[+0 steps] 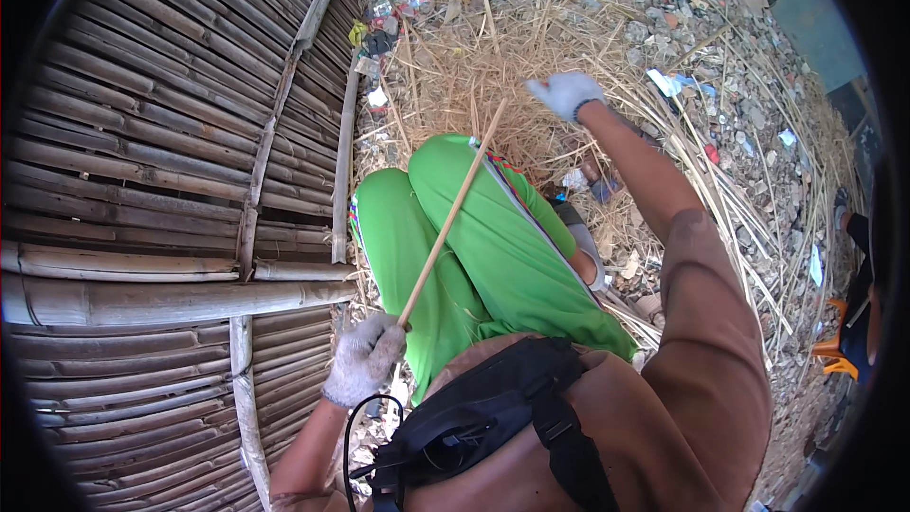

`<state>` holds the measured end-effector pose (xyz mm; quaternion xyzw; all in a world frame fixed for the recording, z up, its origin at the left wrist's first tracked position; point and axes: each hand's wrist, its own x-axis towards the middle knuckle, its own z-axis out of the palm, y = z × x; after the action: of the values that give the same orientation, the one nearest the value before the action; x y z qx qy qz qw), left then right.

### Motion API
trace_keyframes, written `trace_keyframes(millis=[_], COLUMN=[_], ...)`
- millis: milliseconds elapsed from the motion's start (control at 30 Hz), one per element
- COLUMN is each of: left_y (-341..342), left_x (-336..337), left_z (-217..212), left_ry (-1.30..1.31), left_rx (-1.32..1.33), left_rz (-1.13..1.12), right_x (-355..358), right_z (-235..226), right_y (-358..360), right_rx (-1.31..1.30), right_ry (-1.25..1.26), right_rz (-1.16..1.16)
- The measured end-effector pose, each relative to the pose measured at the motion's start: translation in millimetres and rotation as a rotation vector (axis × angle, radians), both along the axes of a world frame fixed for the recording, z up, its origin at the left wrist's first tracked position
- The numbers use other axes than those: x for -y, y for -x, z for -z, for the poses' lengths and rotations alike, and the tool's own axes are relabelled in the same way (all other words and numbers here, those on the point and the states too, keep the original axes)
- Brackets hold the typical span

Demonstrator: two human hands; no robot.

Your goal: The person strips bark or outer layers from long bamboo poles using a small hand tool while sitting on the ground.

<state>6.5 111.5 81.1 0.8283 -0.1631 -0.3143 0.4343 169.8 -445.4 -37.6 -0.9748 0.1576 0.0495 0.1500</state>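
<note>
With your left hand (365, 360) closed around the near end of the bamboo strip (453, 213), steady it over your green trousers (517, 251), your right hand (569, 95) outstretched and seemingly empty.

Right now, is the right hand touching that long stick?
Apart. The head view shows the right hand off to the right of the long stick and its far tip, with dry straw visible in the gap between them.

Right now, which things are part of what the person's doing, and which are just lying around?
In use:
thin stick, held in the gloved left hand
probably the dry, straw-like strands on the ground

Seemingly just lying about:
yellow scrap
red scrap
white scrap
</note>
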Motion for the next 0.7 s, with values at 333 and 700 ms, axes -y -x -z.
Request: trace_keyframes(millis=[333,700], left_y=[-43,-120], left_x=[72,157], left_z=[33,47], left_ry=[0.257,0.382], left_rx=[-0.377,-0.395], left_rz=[-0.282,-0.341], right_x=[-126,-175], right_z=[-36,-56], right_y=[31,65], right_rx=[0.067,0.015], right_ry=[-0.210,-0.050], right_rz=[-0.151,-0.421])
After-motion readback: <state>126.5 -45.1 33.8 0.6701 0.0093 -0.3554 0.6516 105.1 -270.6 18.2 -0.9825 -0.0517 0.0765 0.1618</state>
